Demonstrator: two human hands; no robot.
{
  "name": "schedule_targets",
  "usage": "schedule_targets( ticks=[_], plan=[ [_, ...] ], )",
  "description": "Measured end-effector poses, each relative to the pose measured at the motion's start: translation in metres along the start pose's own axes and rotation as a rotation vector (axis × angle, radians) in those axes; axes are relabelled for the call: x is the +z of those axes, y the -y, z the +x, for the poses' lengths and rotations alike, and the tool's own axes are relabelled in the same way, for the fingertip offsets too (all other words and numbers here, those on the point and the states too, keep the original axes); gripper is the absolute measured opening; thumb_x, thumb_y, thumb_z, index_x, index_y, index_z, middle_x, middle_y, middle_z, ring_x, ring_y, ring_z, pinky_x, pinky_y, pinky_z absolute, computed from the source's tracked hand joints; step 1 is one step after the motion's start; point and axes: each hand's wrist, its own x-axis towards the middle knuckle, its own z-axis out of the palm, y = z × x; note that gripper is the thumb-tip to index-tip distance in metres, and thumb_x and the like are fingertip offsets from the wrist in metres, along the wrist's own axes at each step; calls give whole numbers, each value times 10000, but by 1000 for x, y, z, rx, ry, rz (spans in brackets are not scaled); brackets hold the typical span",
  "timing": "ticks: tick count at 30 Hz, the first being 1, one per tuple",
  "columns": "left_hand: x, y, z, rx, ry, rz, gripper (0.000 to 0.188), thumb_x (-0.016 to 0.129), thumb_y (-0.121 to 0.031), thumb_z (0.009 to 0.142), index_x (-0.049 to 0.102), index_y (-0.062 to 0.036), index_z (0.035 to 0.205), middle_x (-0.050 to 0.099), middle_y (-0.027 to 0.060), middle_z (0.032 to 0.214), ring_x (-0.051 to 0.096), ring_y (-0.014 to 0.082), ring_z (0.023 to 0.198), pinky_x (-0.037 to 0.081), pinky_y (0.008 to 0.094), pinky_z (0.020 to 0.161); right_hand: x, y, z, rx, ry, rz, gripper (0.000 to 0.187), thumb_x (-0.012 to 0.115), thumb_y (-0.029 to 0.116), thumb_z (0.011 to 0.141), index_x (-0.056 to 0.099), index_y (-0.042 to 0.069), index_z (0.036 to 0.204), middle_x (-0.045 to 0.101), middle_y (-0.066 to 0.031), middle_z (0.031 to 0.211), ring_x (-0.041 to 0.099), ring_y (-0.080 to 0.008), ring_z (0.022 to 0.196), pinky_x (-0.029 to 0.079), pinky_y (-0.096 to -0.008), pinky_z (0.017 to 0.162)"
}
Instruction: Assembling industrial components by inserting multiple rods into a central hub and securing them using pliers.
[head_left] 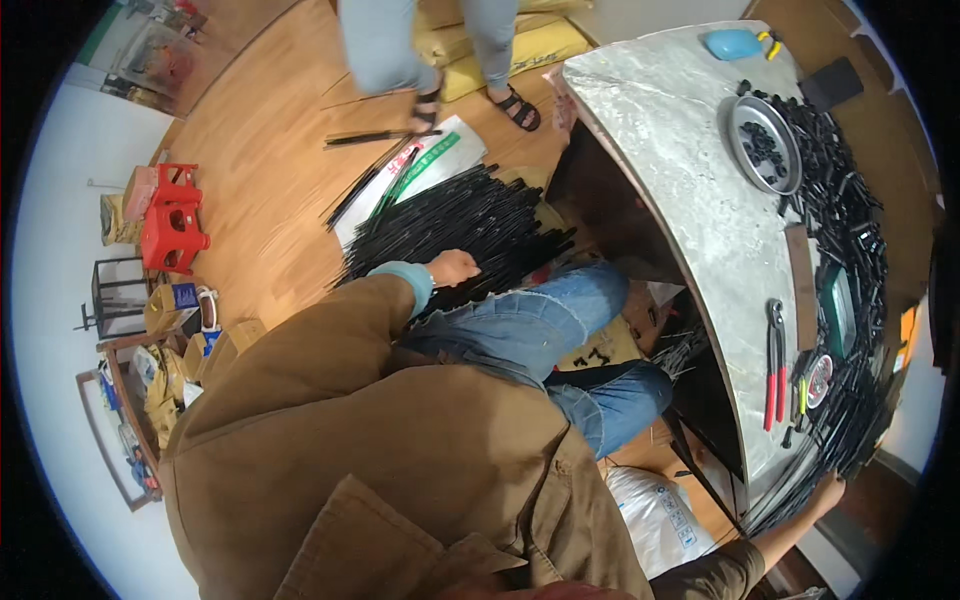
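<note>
My left hand [455,267] is curled into a loose fist just above a big pile of thin black rods [450,222] on the floor; nothing shows in it. A pale blue cuff circles that wrist. Far to the right, my right hand [828,492] reaches to the near end of the table, where long thin black rods [845,430] lie bundled. Its fingers look closed among the rod ends, but what they hold is too small to make out. Red-handled pincers [775,365] lie on the grey marbled tabletop [665,110].
Small black parts [835,185] heap along the table's far side, beside a round metal dish [765,145]. A person in sandals [515,107] stands beyond the rod pile. Red stools [173,232] stand at the left wall. A white sack [660,520] lies under the table's near end.
</note>
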Motion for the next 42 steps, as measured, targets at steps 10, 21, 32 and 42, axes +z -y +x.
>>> schedule_targets(
  ticks=[10,21,32,42],
  plan=[
    [17,24,-10,-25,-1,-178,233,615,-300,872,666,-73,894,588,35,659,512,141,482,382,303,387,-11,30,-27,61,-143,95,428,591,392,876,604,-25,968,647,-238,970,599,-428,909,454,-480,787],
    [2,-86,-38,123,122,-158,200,580,-223,921,660,-53,990,600,28,772,510,103,591,400,254,483,-148,77,-29,-149,-477,791,306,564,261,936,588,-38,1000,566,-62,770,496,-149,681,421,-295,606],
    [85,-380,-250,1166,825,-240,339,486,-236,989,540,16,1209,608,46,969,567,105,856,485,272,781,-234,330,-238,-767,-41,846,154,568,32,893,535,-13,1036,592,-76,806,509,-103,730,444,-246,676],
    [63,-442,-249,1152,350,-840,348,564,-346,954,561,-17,1065,616,31,894,597,104,813,487,262,722,-176,354,-308,-541,716,1211,114,554,71,930,521,16,1025,536,-11,720,505,-84,584,429,-245,520]
  ],
)
